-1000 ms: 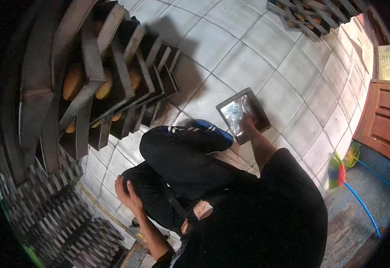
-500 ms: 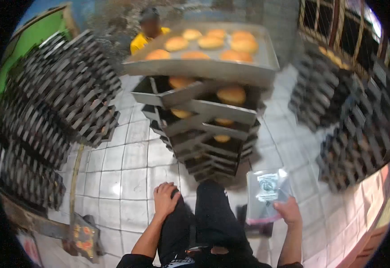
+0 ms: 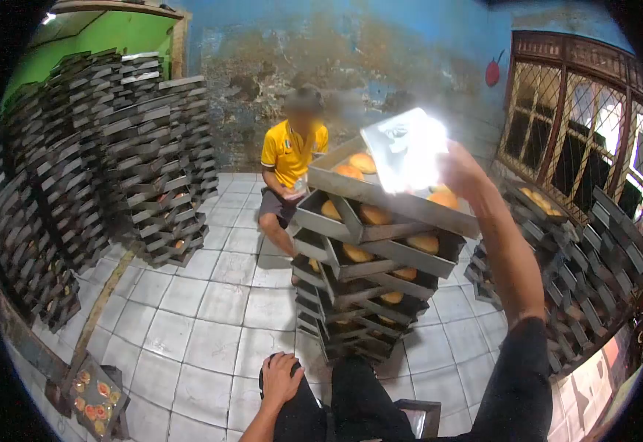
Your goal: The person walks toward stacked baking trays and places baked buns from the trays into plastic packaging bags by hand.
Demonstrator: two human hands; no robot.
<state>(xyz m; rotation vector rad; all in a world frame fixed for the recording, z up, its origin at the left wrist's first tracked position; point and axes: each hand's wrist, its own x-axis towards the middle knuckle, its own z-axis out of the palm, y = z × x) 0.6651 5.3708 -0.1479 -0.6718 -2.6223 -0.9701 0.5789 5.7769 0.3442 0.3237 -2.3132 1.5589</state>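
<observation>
My right hand (image 3: pixel 460 171) is raised over the top tray (image 3: pixel 410 200) of a tall stack, closed on a clear plastic packet (image 3: pixel 402 151) that glares with reflected light. The packet covers part of the tray, where round golden buns (image 3: pixel 362 162) lie. More buns show between the crisscrossed metal trays (image 3: pixel 380 250) below. My left hand (image 3: pixel 282 378) rests on my left knee, fingers spread and holding nothing. By my right leg on the floor is a dark box (image 3: pixel 418 418), partly hidden, with something shiny inside.
A person in a yellow shirt (image 3: pixel 290 156) sits behind the stack. Tall tray stacks (image 3: pixel 145 147) stand at the left, and others (image 3: pixel 594 272) at the right below a latticed window (image 3: pixel 564 125). A tray of topped pieces (image 3: pixel 97 398) sits low at the left.
The view has lifted from the floor to the room. My right hand went from the floor box to above the stack, carrying the plastic packet. My left hand stays on my knee.
</observation>
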